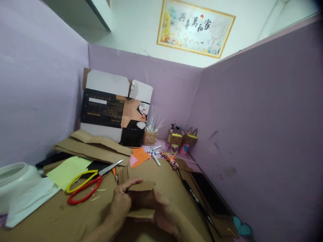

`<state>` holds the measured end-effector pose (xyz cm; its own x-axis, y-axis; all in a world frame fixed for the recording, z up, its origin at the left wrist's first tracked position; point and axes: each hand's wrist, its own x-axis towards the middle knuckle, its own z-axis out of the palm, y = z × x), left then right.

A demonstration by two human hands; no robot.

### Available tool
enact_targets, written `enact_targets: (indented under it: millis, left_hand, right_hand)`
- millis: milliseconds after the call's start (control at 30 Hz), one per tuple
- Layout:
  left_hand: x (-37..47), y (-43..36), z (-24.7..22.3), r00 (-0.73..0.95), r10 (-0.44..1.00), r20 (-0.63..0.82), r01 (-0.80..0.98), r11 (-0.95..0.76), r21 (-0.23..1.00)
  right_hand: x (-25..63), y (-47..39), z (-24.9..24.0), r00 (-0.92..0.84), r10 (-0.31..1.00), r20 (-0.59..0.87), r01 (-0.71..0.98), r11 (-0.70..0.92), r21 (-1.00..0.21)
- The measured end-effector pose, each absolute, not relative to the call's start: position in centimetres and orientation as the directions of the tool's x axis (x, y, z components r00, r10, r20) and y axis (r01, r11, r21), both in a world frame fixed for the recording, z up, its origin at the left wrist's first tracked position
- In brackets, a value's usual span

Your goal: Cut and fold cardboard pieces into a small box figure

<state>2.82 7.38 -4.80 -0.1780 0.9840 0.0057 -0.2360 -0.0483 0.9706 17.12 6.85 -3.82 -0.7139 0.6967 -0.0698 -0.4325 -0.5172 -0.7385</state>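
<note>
Grip: both hands grasping the folded cardboard piece (142, 186) — left hand (121, 201) pinching its left side, right hand (164, 210) on its right side. Piece sits right of the scissors and nearer the wearer, open hollow facing the camera; can't tell if its underside touches the tabletop (75, 227).

Left to right, all from the scissors (102, 172): white jar (21, 193) well left, cut off by frame edge; white sheet (32, 201) between jar and scissors; yellow-green paper (65, 170) just left, partly overlapped by yellow handle. Brown cardboard strips (92, 148) behind; printed box panel (103, 107) upright farther back. Orange paper (141, 157) right of the tip. Basket (150, 138) with white sticks farther back right, markers (155, 158) in front of it. Two cardboard figures (176, 139) beyond — then black flat object (212, 195) and teal heart (242, 226), both far right.
</note>
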Motion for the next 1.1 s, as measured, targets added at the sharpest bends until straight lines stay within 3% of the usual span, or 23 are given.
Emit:
enact_targets:
  millis: [167,300,400,533,667,733,800,933,1100]
  left_hand:
    - [2.7,6.4,-3.9,-0.139,0.941,0.308,0.183,-0.281,0.942]
    - [-0.9,7.3,-3.2,-0.254,0.820,0.514,0.569,-0.303,0.765]
    - [-3.7,8.9,-3.6,-0.151,0.904,0.400,0.727,-0.172,0.665]
    - [-4.0,10.2,-4.5,-0.025,0.971,0.237,0.833,-0.111,0.542]
    - [-2.6,10.2,-3.9,-0.035,0.989,0.141,0.845,-0.046,0.533]
    - [-2.5,10.3,-3.5,-0.020,0.985,0.172,0.795,-0.088,0.599]
    - [-3.0,10.2,-3.2,-0.004,0.979,0.206,0.664,-0.151,0.732]
    - [-4.0,9.7,-3.6,-0.036,0.983,0.179,0.303,-0.160,0.939]
    - [-3.5,8.7,-4.8,-0.051,0.977,0.209,0.313,-0.183,0.932]
  right_hand:
    - [16.9,7.1,-3.8,-0.638,0.752,-0.164,-0.458,-0.542,-0.705]
    - [18.0,8.3,-2.8,-0.332,0.936,-0.114,-0.631,-0.310,-0.711]
    - [19.4,9.5,-2.7,-0.108,0.990,-0.090,-0.675,-0.139,-0.725]
    - [20.3,10.4,-3.3,-0.019,0.988,-0.155,-0.609,-0.135,-0.782]
    - [20.0,10.8,-4.0,0.053,0.998,0.021,-0.279,0.035,-0.960]
    - [19.7,11.2,-4.3,0.099,0.990,0.097,-0.070,0.104,-0.992]
    - [19.4,11.5,-4.6,0.117,0.991,0.071,0.061,0.064,-0.996]
    - [18.9,11.4,-5.4,0.033,0.995,0.093,0.147,0.088,-0.985]
    - [19.3,10.2,-6.0,-0.005,0.987,0.160,0.219,0.158,-0.963]
